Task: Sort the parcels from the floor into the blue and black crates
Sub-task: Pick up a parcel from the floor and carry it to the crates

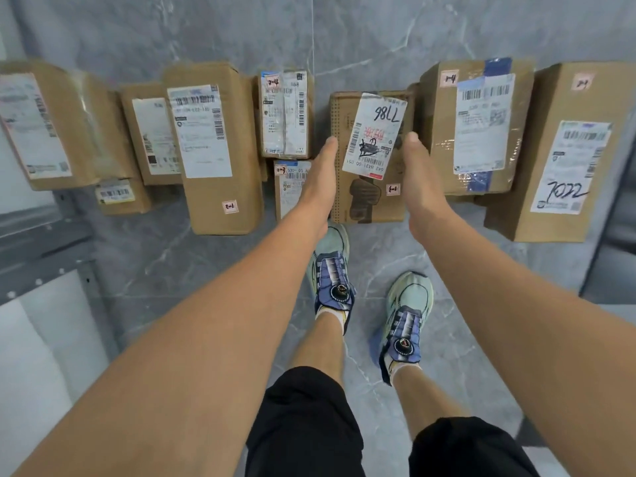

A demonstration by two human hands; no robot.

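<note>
Several cardboard parcels with white shipping labels lie in a row on the grey marble floor. In the middle lies a brown parcel (374, 136) whose label is hand-marked 7186. My left hand (320, 177) is against its left side and my right hand (421, 177) against its right side, thumbs extended along the top edges. The fingers of both hands are hidden below the backs of the hands. Neither the blue nor the black crate is in view.
Left of the middle parcel lie two small parcels (285, 115), (289, 187), a tall one (213, 149) and a large one (41, 125). To the right are two big parcels (478, 125), (564, 156). A grey metal rack (41, 242) stands at the left. My feet stand just before the row.
</note>
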